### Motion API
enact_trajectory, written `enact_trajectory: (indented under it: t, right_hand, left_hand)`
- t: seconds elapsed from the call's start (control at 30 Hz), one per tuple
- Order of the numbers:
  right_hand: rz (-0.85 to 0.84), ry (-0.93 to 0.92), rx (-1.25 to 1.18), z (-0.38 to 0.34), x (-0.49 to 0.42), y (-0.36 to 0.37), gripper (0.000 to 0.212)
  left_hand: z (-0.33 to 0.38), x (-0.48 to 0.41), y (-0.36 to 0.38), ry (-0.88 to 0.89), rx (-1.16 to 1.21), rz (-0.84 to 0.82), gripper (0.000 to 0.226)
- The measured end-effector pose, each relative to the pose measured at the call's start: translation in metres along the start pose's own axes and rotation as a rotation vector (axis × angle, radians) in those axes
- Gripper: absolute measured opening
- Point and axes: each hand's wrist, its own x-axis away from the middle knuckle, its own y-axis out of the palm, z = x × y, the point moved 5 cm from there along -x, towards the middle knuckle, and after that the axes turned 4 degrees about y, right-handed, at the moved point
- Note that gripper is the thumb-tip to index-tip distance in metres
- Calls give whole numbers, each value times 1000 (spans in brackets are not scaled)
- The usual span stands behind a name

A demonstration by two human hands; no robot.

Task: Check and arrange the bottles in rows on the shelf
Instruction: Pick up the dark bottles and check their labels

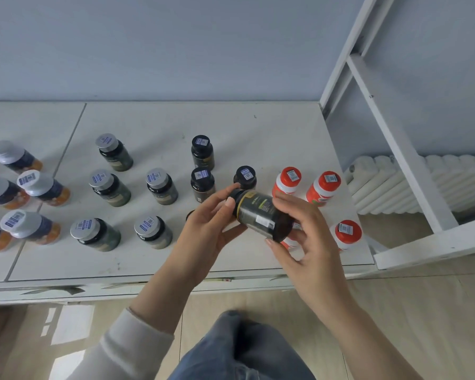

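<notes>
Two hands share one dark bottle (258, 215), tipped on its side above the shelf (231, 124): the left hand (206, 229) pinches its cap end at nine o'clock, the right hand (302, 231) cups its base at three. It looks light, rigid and smooth-walled, probably slippery, so gripping the body below the cap seems safest.
</notes>
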Motion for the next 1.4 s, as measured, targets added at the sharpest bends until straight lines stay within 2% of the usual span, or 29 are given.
enact_trajectory:
  t: [0.07, 0.2, 0.3, 0.37, 0.47, 0.53, 0.63, 0.73, 0.8, 0.97, 1.27, 1.33, 1.4]
  right_hand:
    - [-1, -59, 65, 1, 1, 1, 60]
    - [52, 103, -88, 2, -1, -1, 62]
    - [103, -74, 130, -10, -5, -2, 57]
    - [105, -184, 239, -14, -2, 0, 56]
    - [67, -169, 295, -4, 4, 1, 61]
    - [-62, -128, 399, 8, 5, -1, 67]
    - [-269, -46, 740, 24, -3, -6, 67]
    - [-322, -8, 1005, 27, -14, -13, 60]
    - [-361, 28, 1065, 22, -23, -14, 56]
    - [-497, 125, 1159, 28, -33, -17, 56]
    - [-612, 101, 1138, 22, -36, -8, 60]
    - [-611, 83, 1127, 19, -36, -6, 60]
    - [-590, 63, 1100, 13, -36, -4, 60]
  left_hand:
    - [-3, -3, -1, -50, 64, 13, 27]
    - [-9, -8, -1, -128, 131, 21, 29]
    - [-16, -10, 1, -227, 164, 5, 38]
    - [-15, -12, 0, -233, 178, -25, 43]
    - [-4, -16, -5, -156, 98, -73, 35]
    - [4, -18, -9, -70, -58, -86, 27]
    - [10, -23, -8, 102, -511, -114, 25]
    - [0, -28, -3, 230, -962, -146, 33]
    - [-10, -31, 1, 282, -1157, -196, 36]
    - [-33, -35, 0, 286, -1358, -282, 37]
    - [-34, -30, 1, 360, -1500, -297, 44]
    - [-24, -25, -3, 417, -1571, -244, 48]
    - [-7, -16, -15, 490, -1640, -110, 47]
